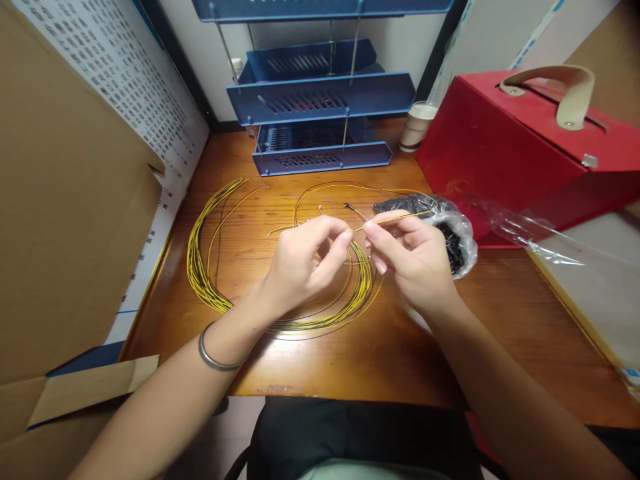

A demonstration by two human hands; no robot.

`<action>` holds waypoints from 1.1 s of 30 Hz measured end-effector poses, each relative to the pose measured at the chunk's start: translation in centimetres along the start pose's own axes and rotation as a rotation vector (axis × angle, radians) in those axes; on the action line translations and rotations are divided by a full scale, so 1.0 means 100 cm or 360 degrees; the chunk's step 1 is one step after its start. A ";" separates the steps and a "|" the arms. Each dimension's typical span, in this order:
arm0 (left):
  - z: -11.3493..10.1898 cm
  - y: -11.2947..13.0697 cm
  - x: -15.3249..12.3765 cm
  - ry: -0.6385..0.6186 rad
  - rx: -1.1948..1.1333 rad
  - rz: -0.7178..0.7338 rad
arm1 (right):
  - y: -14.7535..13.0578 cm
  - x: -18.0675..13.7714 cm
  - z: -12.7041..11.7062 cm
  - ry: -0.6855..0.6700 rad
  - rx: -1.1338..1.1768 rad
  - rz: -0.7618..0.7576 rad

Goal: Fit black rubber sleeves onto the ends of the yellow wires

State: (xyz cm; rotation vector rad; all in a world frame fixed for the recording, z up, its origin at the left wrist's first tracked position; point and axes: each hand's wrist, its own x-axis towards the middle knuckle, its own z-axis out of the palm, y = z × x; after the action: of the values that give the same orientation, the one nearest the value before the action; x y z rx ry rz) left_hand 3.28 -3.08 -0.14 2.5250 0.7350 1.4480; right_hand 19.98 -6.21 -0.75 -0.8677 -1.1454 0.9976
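Observation:
My right hand [413, 257] pinches a thin yellow wire [400, 217] between thumb and forefinger, its end pointing left. Just left of it, my left hand [310, 257] is closed, thumb and forefinger tips together; whatever they hold is too small to make out. Beneath both hands lies a loose coil of yellow and black wires [200, 273] on the wooden table. One wire end with a small black tip [349, 207] shows behind the hands. Beside my right hand sits a clear plastic bag [470, 247] with black contents, partly hidden by that hand.
A blue tiered tray rack [323, 97] stands at the back of the wooden table [320, 367]. A paper cup [418, 127] and a red box [510, 153] with a beige handle are at the right. Cardboard [65, 187] rises along the left side.

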 end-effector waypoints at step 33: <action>-0.005 -0.009 0.000 0.0059 0.0123 0.0008 | 0.002 -0.002 0.000 -0.0017 0.0066 -0.0037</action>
State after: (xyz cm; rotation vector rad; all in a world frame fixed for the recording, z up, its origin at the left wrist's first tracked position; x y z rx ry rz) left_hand 2.62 -2.38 -0.17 2.5650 0.8061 1.5003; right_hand 19.90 -6.30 -0.98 -0.8154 -1.1375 1.0049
